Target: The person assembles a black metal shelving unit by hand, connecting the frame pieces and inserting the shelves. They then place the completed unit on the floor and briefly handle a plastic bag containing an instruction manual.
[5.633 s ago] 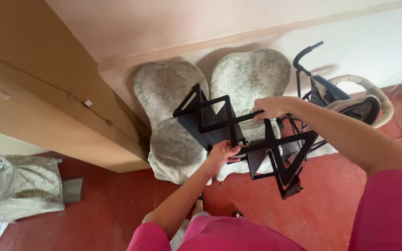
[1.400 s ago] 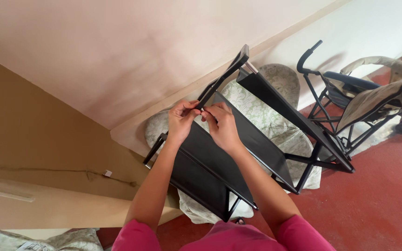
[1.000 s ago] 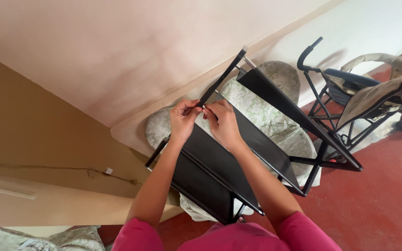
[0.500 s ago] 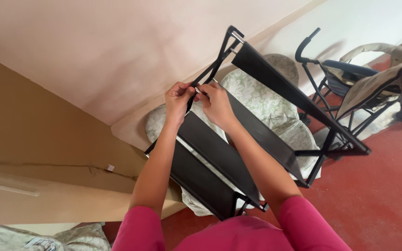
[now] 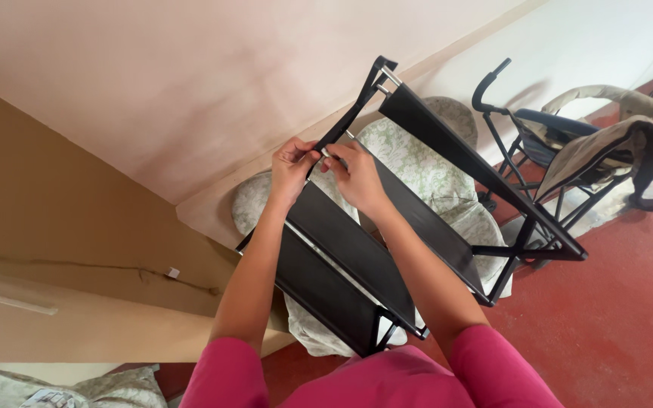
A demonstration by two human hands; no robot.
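Note:
A black metal rack (image 5: 357,257) with several flat shelves stands tilted in front of me, its top end up near the wall. My left hand (image 5: 291,168) pinches the black side bar of the rack near its upper part. My right hand (image 5: 357,175) is closed on a small silver fitting at the same joint, fingertips almost touching the left hand. Pink sleeves cover both upper arms at the bottom edge.
Patterned pale cushions (image 5: 417,162) lie behind the rack against the wall. A black folding stroller (image 5: 568,143) with beige fabric stands at the right on the red floor (image 5: 614,317). A tan ledge (image 5: 77,302) runs along the left.
Earlier the rack was folded flat in my hands; since then it has been stood up with shelves spread. Over the last second both hands stayed at the joint while the view shifted slightly.

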